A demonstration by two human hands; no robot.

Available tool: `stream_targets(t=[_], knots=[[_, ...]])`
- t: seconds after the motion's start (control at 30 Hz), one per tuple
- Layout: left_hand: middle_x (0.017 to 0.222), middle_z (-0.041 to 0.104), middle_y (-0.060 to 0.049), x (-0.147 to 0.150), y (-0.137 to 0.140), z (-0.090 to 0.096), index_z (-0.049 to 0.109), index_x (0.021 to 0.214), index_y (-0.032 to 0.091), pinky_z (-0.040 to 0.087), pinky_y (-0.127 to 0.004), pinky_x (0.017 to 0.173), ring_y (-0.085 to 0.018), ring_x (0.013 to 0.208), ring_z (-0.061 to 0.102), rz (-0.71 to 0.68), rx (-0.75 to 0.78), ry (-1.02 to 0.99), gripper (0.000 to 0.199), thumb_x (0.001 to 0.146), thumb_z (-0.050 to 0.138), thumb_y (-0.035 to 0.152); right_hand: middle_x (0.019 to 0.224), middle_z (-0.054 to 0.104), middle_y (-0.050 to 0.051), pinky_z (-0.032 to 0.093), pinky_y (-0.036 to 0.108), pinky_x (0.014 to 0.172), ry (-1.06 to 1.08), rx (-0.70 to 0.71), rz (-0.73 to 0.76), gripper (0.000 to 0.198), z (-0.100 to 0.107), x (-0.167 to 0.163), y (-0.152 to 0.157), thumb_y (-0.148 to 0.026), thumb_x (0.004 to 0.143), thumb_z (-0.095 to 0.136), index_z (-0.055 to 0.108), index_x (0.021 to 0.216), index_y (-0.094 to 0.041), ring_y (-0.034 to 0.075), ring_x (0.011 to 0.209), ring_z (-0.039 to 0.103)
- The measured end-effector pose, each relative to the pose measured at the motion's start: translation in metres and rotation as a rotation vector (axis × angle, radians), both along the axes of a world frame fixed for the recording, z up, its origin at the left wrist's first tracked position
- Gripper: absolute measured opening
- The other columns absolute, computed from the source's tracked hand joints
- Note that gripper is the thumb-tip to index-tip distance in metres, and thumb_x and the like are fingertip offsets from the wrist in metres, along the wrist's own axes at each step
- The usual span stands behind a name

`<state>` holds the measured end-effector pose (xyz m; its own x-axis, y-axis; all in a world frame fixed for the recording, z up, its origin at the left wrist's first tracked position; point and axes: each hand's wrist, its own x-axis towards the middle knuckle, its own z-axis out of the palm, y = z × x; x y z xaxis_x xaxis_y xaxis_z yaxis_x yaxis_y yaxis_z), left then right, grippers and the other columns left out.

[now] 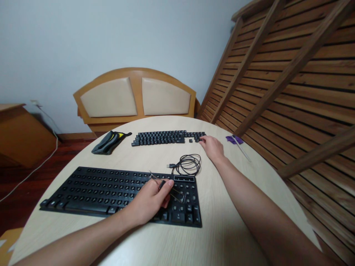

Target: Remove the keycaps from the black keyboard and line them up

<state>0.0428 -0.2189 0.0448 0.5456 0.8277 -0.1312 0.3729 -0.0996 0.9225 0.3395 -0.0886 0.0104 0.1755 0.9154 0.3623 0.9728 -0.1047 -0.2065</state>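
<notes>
My left hand (pixel 151 199) is closed around a wire keycap puller (pixel 162 184) with a dark handle, held over the right part of a black keyboard (pixel 91 188). Most of that keyboard's keycaps are off; a few stay along its bottom row and in the lower number pad. Farther back, the removed keycaps (pixel 158 137) stand in tidy rows. At their right end, the fingers of my right hand (pixel 213 147) are pinched on a keycap, which they largely cover. One small keycap (pixel 190 140) sits apart, left of those fingers.
A coiled black USB cable (pixel 188 164) lies behind the keyboard. At the back left of the round table (pixel 222 229) rests a grey and black pouch (pixel 108 143) with yellow inside. A purple cloth (pixel 234 139) and a thin white stick (pixel 242 149) lie right. A slatted wooden frame (pixel 291 74) leans beyond.
</notes>
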Motion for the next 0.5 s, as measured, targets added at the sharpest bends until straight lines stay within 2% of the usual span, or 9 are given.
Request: stream_targets(t=[0.5], knots=[[0.052,0.049,0.002,0.0004,0.0006,0.0013,0.046,0.058,0.021,0.038,-0.027,0.058,-0.014,0.053,0.046,-0.006,0.011,0.015,0.055,0.094,0.033,0.061,0.115,0.070,0.007,0.047,0.033,0.081,-0.005,-0.008,0.011,0.027,-0.0008,-0.0022,0.0002,-0.030,0.094,0.053,0.066,0.118,-0.025,0.024,0.104,0.063]])
